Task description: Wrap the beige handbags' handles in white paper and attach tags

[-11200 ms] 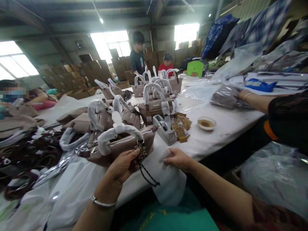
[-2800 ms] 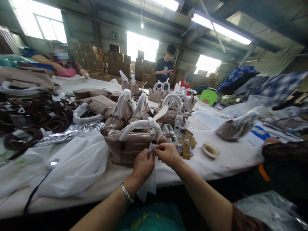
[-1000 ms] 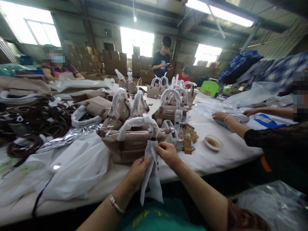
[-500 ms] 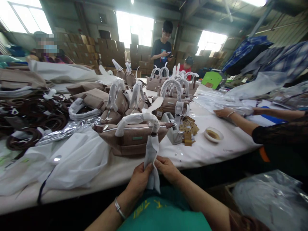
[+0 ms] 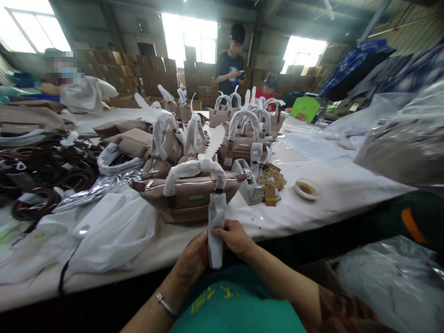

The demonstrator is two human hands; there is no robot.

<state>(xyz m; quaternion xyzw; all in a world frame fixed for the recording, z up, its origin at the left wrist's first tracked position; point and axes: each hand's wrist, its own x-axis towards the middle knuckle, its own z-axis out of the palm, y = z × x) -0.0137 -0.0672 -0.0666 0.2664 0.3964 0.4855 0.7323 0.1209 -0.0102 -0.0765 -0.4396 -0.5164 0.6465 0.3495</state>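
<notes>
A taupe handbag [image 5: 187, 199] with brown trim and a zip top stands at the table edge in front of me. White wrapping covers its handle [image 5: 183, 170]. A white wrapping sheet [image 5: 215, 212], folded into a narrow strip, hangs down from the handle's right base. My right hand [image 5: 237, 237] pinches this strip, thumb across its front. My left hand [image 5: 194, 258] is closed at the strip's left edge, its fingertips partly hidden behind it. Whatever lies inside the folded strip is hidden.
More wrapped handbags [image 5: 243, 145] stand behind. To the right are a tape dispenser [image 5: 247, 182], brown hang tags [image 5: 271, 185] and a small white dish [image 5: 307, 188]. Coiled brown straps [image 5: 45, 171] and white sheets [image 5: 111, 231] lie left. A plastic-covered bag [image 5: 391, 148] is at right.
The loose, open-edged wrapping sheet is now folded into a neat narrow strip. My right thumb has moved onto its front. The co-worker's hands at right are out of sight, a plastic-covered bag there instead.
</notes>
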